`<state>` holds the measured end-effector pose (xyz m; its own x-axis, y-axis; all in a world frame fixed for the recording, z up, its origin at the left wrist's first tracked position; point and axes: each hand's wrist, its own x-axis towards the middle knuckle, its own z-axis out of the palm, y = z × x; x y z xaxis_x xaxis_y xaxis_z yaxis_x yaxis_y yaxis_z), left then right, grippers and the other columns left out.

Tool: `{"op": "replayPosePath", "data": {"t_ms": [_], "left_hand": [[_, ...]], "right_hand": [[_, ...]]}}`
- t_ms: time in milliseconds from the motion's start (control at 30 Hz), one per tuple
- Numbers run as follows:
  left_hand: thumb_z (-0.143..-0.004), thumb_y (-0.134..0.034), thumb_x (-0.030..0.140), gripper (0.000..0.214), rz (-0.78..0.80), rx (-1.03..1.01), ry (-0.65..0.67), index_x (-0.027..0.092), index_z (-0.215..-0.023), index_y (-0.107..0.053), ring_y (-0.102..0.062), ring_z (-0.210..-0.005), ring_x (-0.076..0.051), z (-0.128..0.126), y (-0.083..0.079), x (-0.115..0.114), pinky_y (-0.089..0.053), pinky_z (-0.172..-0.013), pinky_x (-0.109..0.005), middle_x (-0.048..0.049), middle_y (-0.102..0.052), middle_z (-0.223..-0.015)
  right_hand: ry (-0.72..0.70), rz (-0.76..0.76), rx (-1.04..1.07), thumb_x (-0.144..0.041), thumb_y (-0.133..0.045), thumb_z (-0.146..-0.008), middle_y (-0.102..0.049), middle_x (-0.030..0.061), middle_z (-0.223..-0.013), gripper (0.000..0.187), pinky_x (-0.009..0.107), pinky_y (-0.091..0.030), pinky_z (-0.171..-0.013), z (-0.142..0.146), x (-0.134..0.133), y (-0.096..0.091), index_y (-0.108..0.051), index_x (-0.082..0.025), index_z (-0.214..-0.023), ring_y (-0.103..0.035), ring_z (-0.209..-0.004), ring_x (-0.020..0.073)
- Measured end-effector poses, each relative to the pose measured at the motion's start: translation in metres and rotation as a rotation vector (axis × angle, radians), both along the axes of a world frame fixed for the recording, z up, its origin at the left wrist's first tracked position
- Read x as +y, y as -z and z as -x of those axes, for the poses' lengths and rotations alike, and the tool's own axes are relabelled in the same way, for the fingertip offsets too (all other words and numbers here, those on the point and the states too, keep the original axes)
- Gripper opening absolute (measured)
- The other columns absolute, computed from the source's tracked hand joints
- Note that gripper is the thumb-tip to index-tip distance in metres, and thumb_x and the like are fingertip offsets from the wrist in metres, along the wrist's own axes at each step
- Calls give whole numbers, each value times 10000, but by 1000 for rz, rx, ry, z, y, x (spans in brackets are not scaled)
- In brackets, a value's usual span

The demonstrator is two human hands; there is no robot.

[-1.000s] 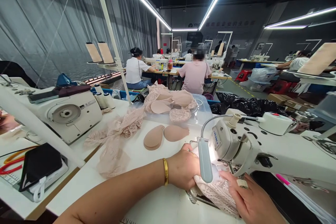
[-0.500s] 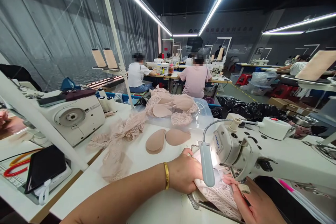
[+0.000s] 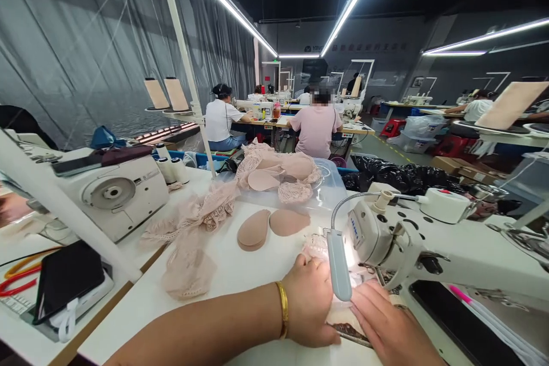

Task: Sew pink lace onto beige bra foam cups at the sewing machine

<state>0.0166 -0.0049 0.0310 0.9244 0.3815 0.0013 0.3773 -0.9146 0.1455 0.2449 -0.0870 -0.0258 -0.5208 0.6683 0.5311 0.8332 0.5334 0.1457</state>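
Under the sewing machine head [image 3: 366, 234], pale pink lace fabric [image 3: 315, 245] lies in the lamp's light, mostly covered by my hands. My left hand [image 3: 309, 300], with a gold bangle at the wrist, has its fingers curled closed on the fabric. Close on its right, my right hand [image 3: 386, 320] keeps its fingers together on the same fabric, beside the needle area; its thumb is hidden. The grey lamp [image 3: 338, 266] hangs in front and hides the needle and some fingertips. Beige teardrop bra cups [image 3: 253, 231] lie on the white table beyond my left forearm.
A clear plastic lid [image 3: 334, 183] bears more cups and lace. Lace pieces [image 3: 189, 263] spread over the table's left side. A black phone [image 3: 463, 320] lies right of my right hand. Another sewing machine [image 3: 115, 194] stands left. People sit sewing ahead.
My left hand has turned and drawn slightly nearer. My right hand has moved left and up, close to it. The lace has shifted, now showing beyond my left hand instead of below.
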Motion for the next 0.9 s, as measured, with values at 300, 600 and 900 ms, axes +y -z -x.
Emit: {"op": "replayPosePath", "data": {"t_ms": [300, 600, 900], "left_hand": [[-761, -767, 638, 620, 305, 50, 264, 212, -1193, -637, -584, -1169, -391, 24, -20, 29, -378, -977, -527, -127, -664, -1215], [-769, -782, 421, 431, 178, 130, 276, 272, -1154, -658, -572, -1137, -374, 15, -20, 35, -324, -790, -410, -102, -657, -1202], [-709, -663, 65, 319, 27, -9, 359, 224, -982, -618, -576, -828, -207, 10, -9, 31, -229, -783, -393, 2, -675, -882]], "right_hand": [[131, 95, -29, -236, -528, -1009, -781, 38, -1030, 212, 350, -613, -797, -32, -9, 0, -713, -298, -1094, -749, -951, 249], [89, 408, 106, -192, -526, -974, -766, 2, -996, 243, 290, -627, -810, -33, -12, -14, -721, -335, -996, -754, -936, 194], [55, 694, 518, -247, -519, -967, -748, 16, -991, 238, 302, -606, -813, -39, -19, -31, -739, -303, -896, -721, -912, 206]]}}
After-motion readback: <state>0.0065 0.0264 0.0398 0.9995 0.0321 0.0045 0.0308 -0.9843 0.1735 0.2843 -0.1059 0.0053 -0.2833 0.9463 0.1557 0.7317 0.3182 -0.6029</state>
